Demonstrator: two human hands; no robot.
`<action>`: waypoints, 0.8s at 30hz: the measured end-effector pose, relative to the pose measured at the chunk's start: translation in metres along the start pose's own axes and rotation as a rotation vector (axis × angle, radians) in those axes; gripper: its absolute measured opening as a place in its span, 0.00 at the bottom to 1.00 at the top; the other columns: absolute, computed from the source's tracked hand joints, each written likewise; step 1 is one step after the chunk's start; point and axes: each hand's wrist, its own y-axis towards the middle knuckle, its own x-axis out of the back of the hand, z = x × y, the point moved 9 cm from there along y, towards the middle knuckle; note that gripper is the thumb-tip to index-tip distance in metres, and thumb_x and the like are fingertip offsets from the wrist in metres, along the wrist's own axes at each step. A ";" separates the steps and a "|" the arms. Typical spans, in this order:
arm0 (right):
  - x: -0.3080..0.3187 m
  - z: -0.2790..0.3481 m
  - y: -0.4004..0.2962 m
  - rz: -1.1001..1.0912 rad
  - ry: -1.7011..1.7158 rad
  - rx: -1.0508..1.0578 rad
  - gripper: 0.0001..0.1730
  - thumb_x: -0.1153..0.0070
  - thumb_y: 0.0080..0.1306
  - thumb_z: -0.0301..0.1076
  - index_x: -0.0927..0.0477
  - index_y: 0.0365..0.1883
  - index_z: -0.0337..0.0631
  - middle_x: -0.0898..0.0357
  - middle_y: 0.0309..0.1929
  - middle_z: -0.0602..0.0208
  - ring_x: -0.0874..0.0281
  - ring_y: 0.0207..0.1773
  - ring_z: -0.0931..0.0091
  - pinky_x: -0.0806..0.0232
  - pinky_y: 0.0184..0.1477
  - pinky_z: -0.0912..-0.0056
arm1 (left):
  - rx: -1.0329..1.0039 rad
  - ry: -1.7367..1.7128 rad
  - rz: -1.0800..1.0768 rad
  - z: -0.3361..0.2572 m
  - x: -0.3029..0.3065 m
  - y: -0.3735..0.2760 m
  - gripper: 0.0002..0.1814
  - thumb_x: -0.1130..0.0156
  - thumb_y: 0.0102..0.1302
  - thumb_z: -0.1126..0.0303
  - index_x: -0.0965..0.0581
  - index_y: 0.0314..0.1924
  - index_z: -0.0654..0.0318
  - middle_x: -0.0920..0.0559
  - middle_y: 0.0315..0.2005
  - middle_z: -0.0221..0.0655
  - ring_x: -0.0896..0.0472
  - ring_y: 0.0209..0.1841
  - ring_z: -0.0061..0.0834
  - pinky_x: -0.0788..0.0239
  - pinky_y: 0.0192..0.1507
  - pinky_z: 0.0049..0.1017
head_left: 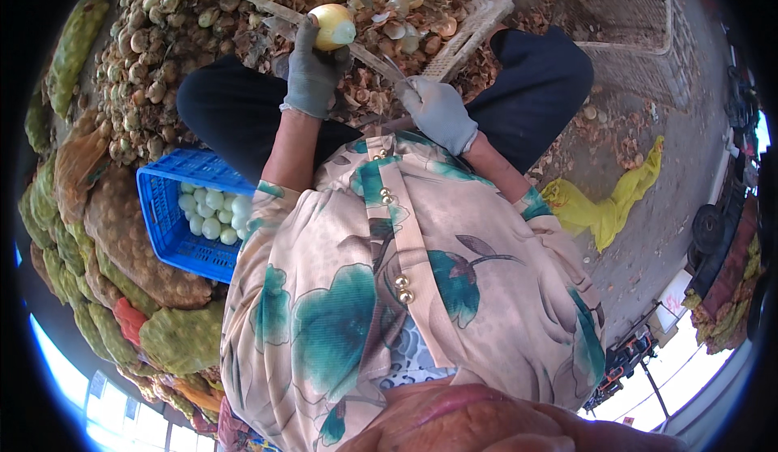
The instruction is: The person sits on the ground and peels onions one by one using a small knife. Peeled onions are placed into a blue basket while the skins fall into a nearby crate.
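My left hand (316,72), in a grey glove, grips a yellow onion (333,27) above the near rim of a crate. A pale green patch shows on the onion's lower right side, where its skin is off. My right hand (439,112), gloved too, is closed around a knife (395,66) whose thin blade points up and left, apart from the onion; its handle is mostly hidden. Beyond both hands stands a dirty pale plastic crate (486,30) holding onion skins and scraps (398,11).
A large heap of unpeeled onions (143,57) lies at my left. Peeled onions (213,215) sit in a blue plastic crate (182,260) by my left side. Filled mesh sacks (134,239) are stacked behind it. Another crate (678,45) and a yellow mesh bag (608,212) are at right.
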 end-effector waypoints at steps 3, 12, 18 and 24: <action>0.007 0.006 0.006 -0.107 -0.031 0.008 0.13 0.45 0.71 0.40 0.20 0.45 0.40 0.16 0.32 0.49 0.17 0.35 0.51 0.27 0.38 0.46 | 0.054 -0.024 0.038 0.011 0.003 0.002 0.29 0.29 0.66 0.46 0.23 0.55 0.60 0.18 0.39 0.33 0.19 0.32 0.26 0.25 0.31 0.22; 0.010 0.054 0.032 -0.242 -0.334 0.301 0.18 0.39 0.66 0.36 0.20 0.52 0.41 0.18 0.30 0.57 0.16 0.30 0.59 0.27 0.32 0.56 | 0.105 -0.021 0.055 0.023 -0.007 -0.003 0.30 0.28 0.64 0.44 0.23 0.52 0.61 0.17 0.38 0.30 0.19 0.31 0.21 0.25 0.28 0.17; 0.001 0.052 0.032 -0.218 -0.388 0.289 0.18 0.40 0.65 0.36 0.22 0.52 0.41 0.19 0.28 0.58 0.17 0.29 0.60 0.27 0.32 0.56 | 0.095 0.015 0.016 0.021 -0.005 -0.006 0.29 0.30 0.66 0.43 0.23 0.52 0.59 0.17 0.37 0.30 0.21 0.29 0.20 0.27 0.26 0.17; -0.002 0.047 0.034 -0.206 -0.377 0.287 0.17 0.40 0.66 0.36 0.21 0.51 0.41 0.19 0.29 0.58 0.17 0.29 0.60 0.26 0.33 0.55 | 0.065 0.049 -0.018 0.020 -0.002 -0.006 0.28 0.31 0.66 0.44 0.23 0.53 0.58 0.18 0.38 0.31 0.21 0.30 0.21 0.28 0.26 0.18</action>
